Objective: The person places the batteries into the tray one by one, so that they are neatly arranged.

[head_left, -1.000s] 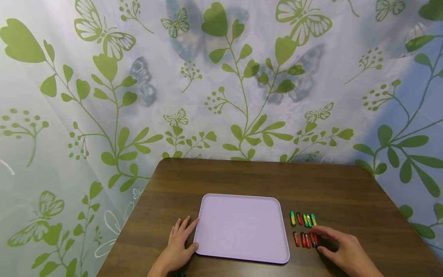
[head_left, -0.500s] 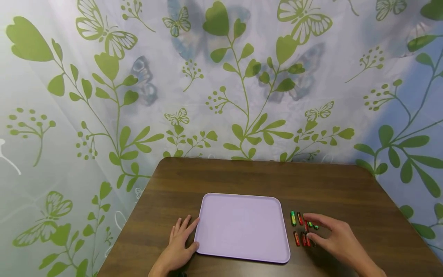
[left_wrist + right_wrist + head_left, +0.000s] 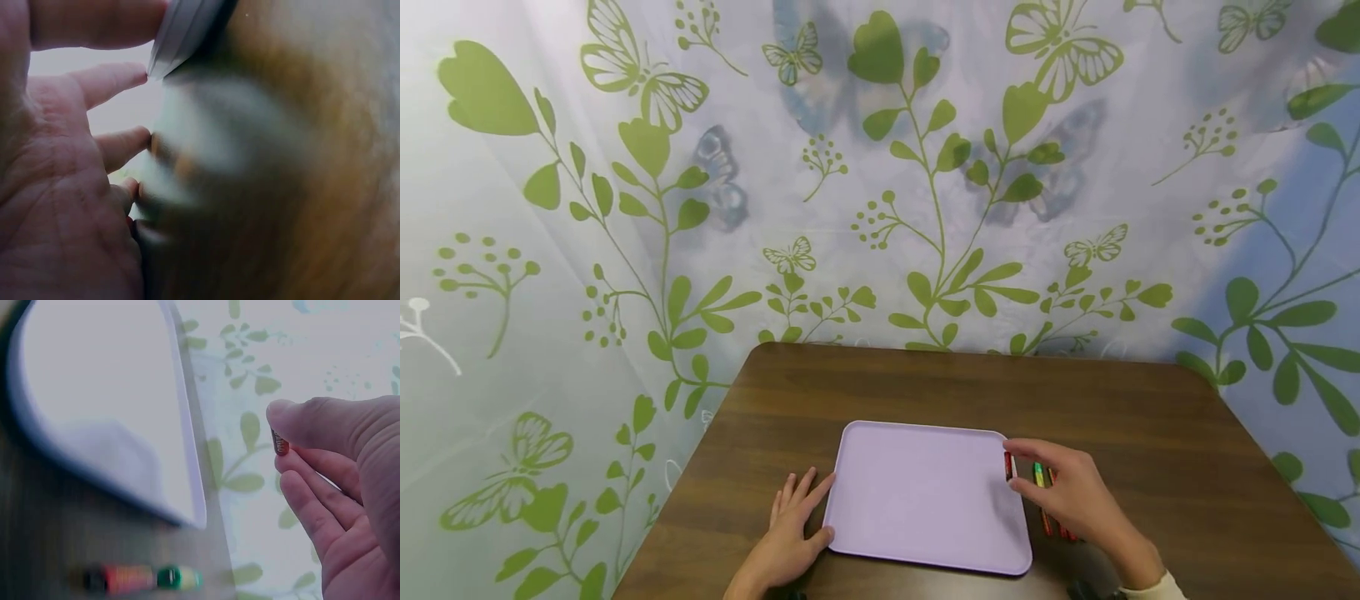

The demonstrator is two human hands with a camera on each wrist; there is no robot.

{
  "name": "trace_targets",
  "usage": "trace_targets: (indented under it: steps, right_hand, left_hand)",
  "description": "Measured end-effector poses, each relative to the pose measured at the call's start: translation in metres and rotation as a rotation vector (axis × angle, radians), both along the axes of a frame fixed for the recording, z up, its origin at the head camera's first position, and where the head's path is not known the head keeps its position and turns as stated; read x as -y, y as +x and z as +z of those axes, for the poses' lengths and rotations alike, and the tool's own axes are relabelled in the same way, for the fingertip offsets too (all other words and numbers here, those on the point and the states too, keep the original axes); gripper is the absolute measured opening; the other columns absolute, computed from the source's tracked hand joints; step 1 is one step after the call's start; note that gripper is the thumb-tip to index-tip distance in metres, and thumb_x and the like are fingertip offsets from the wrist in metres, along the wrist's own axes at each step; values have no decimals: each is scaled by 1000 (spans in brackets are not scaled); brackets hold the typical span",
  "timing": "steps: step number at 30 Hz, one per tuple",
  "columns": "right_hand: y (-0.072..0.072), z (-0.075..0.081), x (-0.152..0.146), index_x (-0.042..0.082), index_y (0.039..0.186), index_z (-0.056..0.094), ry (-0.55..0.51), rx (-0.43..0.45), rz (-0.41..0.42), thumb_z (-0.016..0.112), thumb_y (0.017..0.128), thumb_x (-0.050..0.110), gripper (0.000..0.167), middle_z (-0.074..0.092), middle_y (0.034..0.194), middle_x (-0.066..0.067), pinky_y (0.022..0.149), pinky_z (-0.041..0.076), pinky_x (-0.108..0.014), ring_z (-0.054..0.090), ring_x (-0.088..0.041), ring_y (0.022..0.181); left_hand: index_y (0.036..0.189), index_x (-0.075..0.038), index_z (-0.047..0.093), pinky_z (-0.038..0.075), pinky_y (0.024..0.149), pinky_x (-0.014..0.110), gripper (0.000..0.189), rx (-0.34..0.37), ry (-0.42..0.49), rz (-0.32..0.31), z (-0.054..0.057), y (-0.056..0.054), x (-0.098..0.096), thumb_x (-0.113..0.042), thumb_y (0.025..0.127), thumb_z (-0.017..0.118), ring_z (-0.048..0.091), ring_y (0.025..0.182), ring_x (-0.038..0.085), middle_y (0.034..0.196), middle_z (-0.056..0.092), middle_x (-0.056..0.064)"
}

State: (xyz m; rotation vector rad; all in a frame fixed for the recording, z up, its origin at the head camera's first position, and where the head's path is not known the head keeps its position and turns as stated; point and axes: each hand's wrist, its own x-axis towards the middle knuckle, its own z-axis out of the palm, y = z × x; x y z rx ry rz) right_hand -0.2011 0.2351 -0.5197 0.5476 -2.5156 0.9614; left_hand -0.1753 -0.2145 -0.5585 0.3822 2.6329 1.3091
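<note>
My right hand (image 3: 1071, 487) pinches a small red battery (image 3: 1008, 466) between thumb and fingers, over the right edge of the lilac tray (image 3: 925, 492). In the right wrist view the battery (image 3: 280, 445) peeks out beneath the thumb, mostly covered. At the tray's left edge rests my left hand (image 3: 784, 532), fingers spread, the thumb and index finger touching the rim. The left wrist view shows the palm (image 3: 56, 169) close beside the grey-looking tray rim (image 3: 187, 31). Right of the tray lie a green battery (image 3: 1038, 474) and several red ones (image 3: 1047, 523), partly hidden by my right hand.
The brown wooden table (image 3: 970, 383) reaches back to a curtain (image 3: 880, 208) printed with green leaves and butterflies. In the right wrist view, a blurred red battery (image 3: 128, 577) and a green battery (image 3: 179, 577) lie near the tray's corner.
My right hand has picked up a red battery from the right-hand group and carried it left to the tray's edge. The left hand stays at the tray's left side.
</note>
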Motion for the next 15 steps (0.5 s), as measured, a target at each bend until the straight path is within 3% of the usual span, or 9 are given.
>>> trace_targets:
  steps: [3,9,15]
  right_hand:
    - [-7,1,16,19,126,81,-17,-10,25,99,75,7,55,83,118,7,94,53,-7,81,-17,101]
    - [-18,3,45,18,126,81,-34,6,85,97,78,8,52,83,119,7,93,66,-37,82,-20,102]
    - [-27,2,70,19,127,81,-73,56,121,96,81,9,49,82,122,8,94,66,-43,81,-20,106]
  left_hand:
    - [168,-15,46,-13,127,78,79,5,-4,-1,0,1,1,-12,94,76,-6,165,62,179,20,30]
    - [167,-15,46,-13,128,78,78,4,-7,2,0,1,0,-12,95,75,-6,165,62,179,20,30]
    - [167,-13,47,-14,127,78,77,11,6,0,0,1,1,-12,95,74,-7,165,62,179,20,31]
